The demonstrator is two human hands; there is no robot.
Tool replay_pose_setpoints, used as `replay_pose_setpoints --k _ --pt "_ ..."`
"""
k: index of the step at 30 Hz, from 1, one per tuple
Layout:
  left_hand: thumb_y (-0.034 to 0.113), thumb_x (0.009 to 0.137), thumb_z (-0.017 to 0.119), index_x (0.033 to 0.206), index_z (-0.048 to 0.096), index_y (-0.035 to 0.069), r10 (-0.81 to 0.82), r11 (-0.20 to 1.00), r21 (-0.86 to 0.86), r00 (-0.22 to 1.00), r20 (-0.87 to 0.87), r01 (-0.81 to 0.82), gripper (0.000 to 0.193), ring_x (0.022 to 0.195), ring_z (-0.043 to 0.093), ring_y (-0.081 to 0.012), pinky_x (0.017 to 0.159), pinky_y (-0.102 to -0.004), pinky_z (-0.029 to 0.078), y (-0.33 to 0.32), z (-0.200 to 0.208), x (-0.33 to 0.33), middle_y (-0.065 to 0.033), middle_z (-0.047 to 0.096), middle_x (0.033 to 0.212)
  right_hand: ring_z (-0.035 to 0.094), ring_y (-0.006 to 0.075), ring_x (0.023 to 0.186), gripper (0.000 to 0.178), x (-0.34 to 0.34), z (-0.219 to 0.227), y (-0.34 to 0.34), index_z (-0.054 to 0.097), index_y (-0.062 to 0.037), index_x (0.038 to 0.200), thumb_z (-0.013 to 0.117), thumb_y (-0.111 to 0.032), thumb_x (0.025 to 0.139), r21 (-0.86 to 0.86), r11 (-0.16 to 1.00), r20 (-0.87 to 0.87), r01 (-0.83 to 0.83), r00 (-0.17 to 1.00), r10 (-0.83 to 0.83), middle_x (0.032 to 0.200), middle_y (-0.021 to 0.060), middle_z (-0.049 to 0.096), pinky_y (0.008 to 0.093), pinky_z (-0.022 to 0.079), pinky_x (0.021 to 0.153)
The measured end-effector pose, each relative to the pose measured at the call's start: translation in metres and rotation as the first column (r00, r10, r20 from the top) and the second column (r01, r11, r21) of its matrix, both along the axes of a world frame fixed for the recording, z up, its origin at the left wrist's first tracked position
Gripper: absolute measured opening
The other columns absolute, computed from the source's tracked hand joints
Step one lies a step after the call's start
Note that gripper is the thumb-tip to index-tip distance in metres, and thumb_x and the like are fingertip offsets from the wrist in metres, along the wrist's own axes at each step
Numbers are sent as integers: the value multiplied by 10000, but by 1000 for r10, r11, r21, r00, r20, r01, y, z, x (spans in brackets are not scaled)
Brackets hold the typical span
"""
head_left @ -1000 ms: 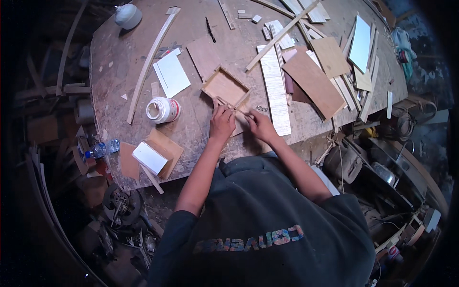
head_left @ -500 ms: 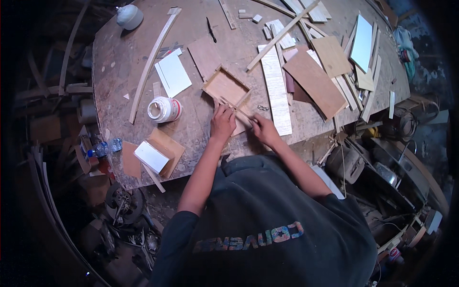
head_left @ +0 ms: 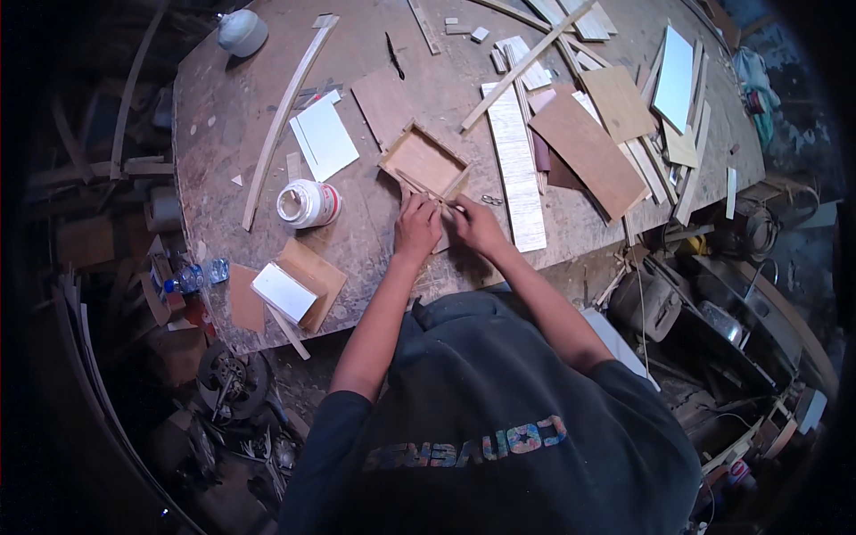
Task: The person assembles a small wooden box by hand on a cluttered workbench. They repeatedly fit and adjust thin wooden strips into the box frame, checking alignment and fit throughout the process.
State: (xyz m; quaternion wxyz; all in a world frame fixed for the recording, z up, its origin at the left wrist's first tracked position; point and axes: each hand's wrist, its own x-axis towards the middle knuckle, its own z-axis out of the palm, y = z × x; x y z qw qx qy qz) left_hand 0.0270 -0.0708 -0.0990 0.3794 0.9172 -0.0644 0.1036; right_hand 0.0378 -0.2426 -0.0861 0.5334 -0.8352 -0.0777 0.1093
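Observation:
A shallow, open wooden box [head_left: 432,159] lies on the workbench in front of me, its corner turned toward me. My left hand [head_left: 417,230] is closed at its near side, the fingertips pressed on a thin wooden strip [head_left: 417,184] that runs along the near wall. My right hand [head_left: 481,228] pinches the strip's right end close to the box's near right corner. The fingers partly cover the strip, and whether it touches the wall along its length is hard to see. Just right of the box lies a small metal piece [head_left: 490,200].
An open white glue jar [head_left: 307,204] stands left of the box, beside a white panel [head_left: 324,136]. A small white-topped block [head_left: 287,292] sits near the front edge. Boards and strips pile up at right, around a brown panel [head_left: 588,156]. A dark slim tool [head_left: 394,55] lies behind.
My right hand has moved left and slightly up, closer to my left hand. The strip has shifted up and left along the box's near side.

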Motion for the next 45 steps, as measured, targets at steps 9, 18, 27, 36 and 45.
replay_pose_setpoints --k 9,18,27,36,45 --pt "64 842 716 901 716 -6 -24 999 37 999 29 23 91 1087 636 -441 1192 -542 357 0 1 3 -199 684 1002 681 461 898 211 -4 -7 -1 662 -37 1139 612 -126 954 -16 999 -40 44 998 -45 935 269 692 466 549 771" --pt "60 843 715 909 718 7 -14 999 47 998 67 11 84 1111 621 -453 1172 -527 386 0 -3 5 -183 674 1045 691 449 884 201 -13 -2 -15 653 -37 1131 614 -116 950 2 999 -25 40 999 -40 948 266 699 457 550 776" --pt "66 834 728 928 717 7 0 998 59 998 69 -5 111 1111 625 -440 1149 -535 409 -2 -2 1 -184 673 1023 696 441 893 210 -28 -1 -26 662 -42 1141 602 -115 953 -24 999 -87 41 995 -43 931 264 694 457 550 765" --pt "55 828 724 926 716 -1 -8 999 46 998 56 5 113 1109 629 -427 1173 -539 383 0 -1 2 -181 675 1018 682 454 850 176 -42 -2 -31 658 -35 1106 597 -109 959 -14 997 -126 71 989 -72 907 257 692 461 547 735" --pt "45 828 708 914 714 2 -22 999 42 999 45 20 96 1084 639 -432 1194 -550 356 1 -1 4 -179 675 1016 680 461 863 158 -30 7 -27 664 -44 1087 595 -98 957 -72 997 -94 39 995 -46 915 274 691 470 542 737"
